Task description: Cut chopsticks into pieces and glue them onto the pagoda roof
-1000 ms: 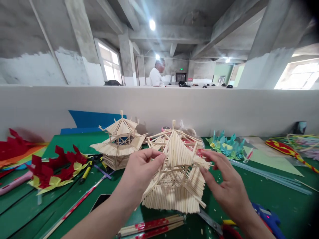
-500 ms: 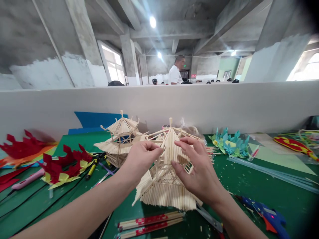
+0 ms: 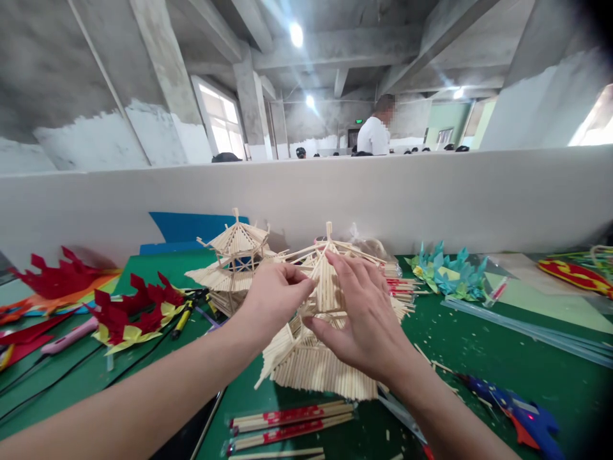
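In front of me stands a pagoda model [image 3: 325, 377] built from pale wooden sticks, with a wide lower roof and an upper roof under a short post. My left hand [image 3: 278, 294] is closed in a pinch at the left side of the upper roof; what lies between its fingertips is hidden. My right hand [image 3: 361, 306] is open, thumb and fingers apart. Its fingertips touch or nearly touch the upper roof's front stick panel [image 3: 326, 287], and the hand covers the model's right side. A similar finished-looking stick pagoda [image 3: 234, 255] stands behind, to the left.
Bagged chopsticks [image 3: 292, 418] lie in front. Scissors [image 3: 402, 412] and a blue glue gun [image 3: 514, 406] sit at right, a pink tool [image 3: 71, 335] with cords at left. Red paper crafts [image 3: 138, 310], a turquoise paper craft [image 3: 447, 271] and a white partition [image 3: 306, 195] stand around.
My right hand has moved left and slightly up across the upper roof. My left hand stays in its pinch. The person in white beyond the partition has shifted right.
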`<act>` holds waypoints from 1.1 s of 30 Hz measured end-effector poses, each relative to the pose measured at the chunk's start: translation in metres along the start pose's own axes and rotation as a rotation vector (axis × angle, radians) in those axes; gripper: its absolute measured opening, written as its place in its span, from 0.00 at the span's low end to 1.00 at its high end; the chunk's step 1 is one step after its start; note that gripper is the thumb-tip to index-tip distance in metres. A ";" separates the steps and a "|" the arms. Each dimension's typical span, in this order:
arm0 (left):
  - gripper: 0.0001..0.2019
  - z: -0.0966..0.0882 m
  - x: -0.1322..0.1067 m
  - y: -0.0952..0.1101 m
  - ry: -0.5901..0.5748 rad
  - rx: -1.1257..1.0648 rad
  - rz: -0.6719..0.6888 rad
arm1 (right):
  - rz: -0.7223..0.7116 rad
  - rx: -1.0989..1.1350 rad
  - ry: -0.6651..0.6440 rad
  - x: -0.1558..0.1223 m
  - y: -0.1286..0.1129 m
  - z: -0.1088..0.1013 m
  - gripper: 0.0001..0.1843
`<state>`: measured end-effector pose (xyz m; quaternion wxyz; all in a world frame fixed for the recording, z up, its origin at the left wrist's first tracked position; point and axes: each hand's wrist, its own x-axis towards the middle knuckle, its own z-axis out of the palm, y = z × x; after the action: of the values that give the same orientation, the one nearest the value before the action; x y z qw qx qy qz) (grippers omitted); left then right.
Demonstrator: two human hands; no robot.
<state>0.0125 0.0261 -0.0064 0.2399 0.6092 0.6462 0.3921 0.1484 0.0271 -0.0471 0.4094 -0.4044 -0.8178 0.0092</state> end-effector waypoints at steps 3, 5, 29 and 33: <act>0.07 0.000 0.000 0.002 0.009 0.050 0.005 | -0.010 0.010 0.003 -0.002 0.002 0.001 0.39; 0.07 0.000 -0.001 0.004 0.011 0.085 0.009 | -0.013 0.015 0.004 -0.002 0.003 0.002 0.39; 0.07 0.000 0.007 0.010 0.045 0.354 0.114 | 0.009 0.039 -0.021 -0.002 0.002 0.003 0.35; 0.07 0.001 0.008 0.010 0.019 0.393 0.121 | 0.006 0.044 -0.019 -0.002 0.003 0.004 0.35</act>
<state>0.0183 0.0334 0.0028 0.0865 0.6782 0.6747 0.2781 0.1487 0.0286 -0.0520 0.4103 -0.3976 -0.8201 0.0320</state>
